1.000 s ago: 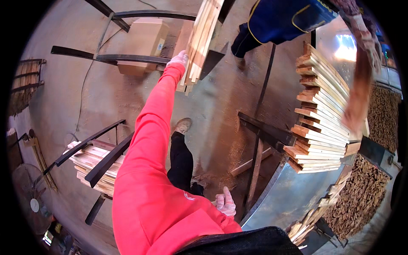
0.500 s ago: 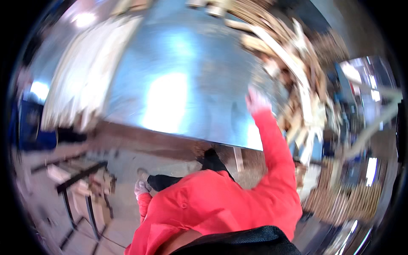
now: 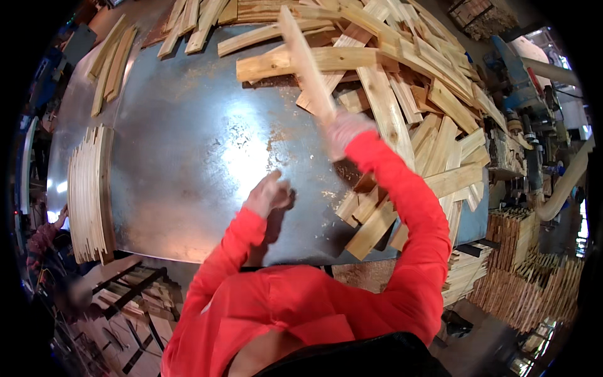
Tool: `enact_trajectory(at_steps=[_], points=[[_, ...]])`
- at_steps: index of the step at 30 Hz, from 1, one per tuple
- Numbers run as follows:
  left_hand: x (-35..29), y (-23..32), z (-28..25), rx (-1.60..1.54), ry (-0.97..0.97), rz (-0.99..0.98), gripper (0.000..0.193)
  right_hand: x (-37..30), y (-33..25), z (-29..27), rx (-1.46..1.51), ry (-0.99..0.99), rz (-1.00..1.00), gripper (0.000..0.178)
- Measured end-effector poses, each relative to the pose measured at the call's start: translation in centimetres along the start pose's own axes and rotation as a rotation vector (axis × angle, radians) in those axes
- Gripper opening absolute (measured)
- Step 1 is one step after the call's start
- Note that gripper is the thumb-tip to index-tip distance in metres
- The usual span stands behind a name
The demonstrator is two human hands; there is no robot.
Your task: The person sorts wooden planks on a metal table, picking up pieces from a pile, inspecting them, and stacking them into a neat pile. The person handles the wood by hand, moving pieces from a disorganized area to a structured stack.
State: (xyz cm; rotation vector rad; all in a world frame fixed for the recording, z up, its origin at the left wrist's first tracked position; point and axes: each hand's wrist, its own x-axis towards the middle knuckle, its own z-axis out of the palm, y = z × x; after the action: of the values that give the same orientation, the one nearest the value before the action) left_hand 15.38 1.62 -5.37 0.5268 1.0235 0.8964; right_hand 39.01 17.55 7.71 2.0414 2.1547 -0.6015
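Grips a pale wooden board by its near end in the right hand, with fingers closed around the wood and slightly blurred. Points the board away from the body, with its long axis running from the grip toward the top of the view and leaning to the left. Crosses with it, as seen from above, the left part of a loose pile of boards strewn at many angles on the metal table; hard to tell whether touching or raised clear. Holds the left hand over bare metal, half open and empty, with fingers loosely curled, well apart from the board. Shows at far left a neat row of boards, set side by side and running away from the body.
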Motion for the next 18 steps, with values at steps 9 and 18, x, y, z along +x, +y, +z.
enact_trajectory(at_steps=[9, 18], points=[[5.6, 2.4, 4.7, 0.236, 0.144, -0.235, 0.046, -1.2, 12.9, 0.7, -0.092, 0.257, 0.32, 0.097], [2.4, -1.9, 8.7, -0.405, 0.11, -0.176, 0.049, 6.6, 2.5, 10.3, 0.197, 0.2, 0.018, 0.067]])
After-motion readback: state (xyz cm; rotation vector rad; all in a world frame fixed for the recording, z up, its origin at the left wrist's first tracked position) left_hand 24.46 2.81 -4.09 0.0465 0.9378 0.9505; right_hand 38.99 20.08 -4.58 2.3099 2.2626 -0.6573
